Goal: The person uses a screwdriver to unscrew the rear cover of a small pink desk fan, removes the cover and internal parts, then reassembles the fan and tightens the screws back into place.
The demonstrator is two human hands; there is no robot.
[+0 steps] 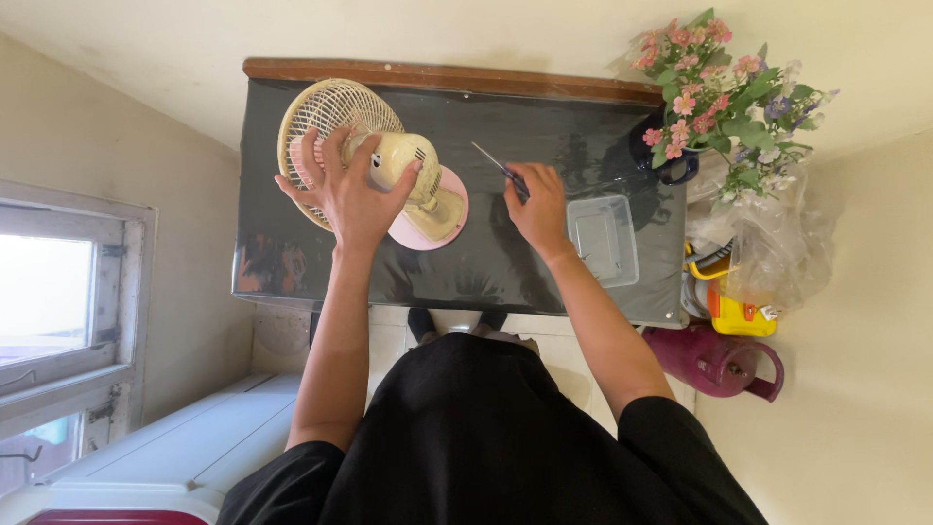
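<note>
A small cream table fan (389, 160) with a wire grille and a pink round base lies on its side on the black-covered table (544, 136). My left hand (345, 190) is spread over the back of the fan's motor housing, pressing on it. My right hand (536, 206) is closed around a thin screwdriver (496, 163), whose tip points up and to the left, a short way right of the fan base and apart from it.
A clear plastic container (603, 238) sits on the table just right of my right hand. A dark vase of pink flowers (714, 97) stands at the table's right end. A plastic bag, a yellow object and a maroon jug (719, 362) lie on the floor beyond.
</note>
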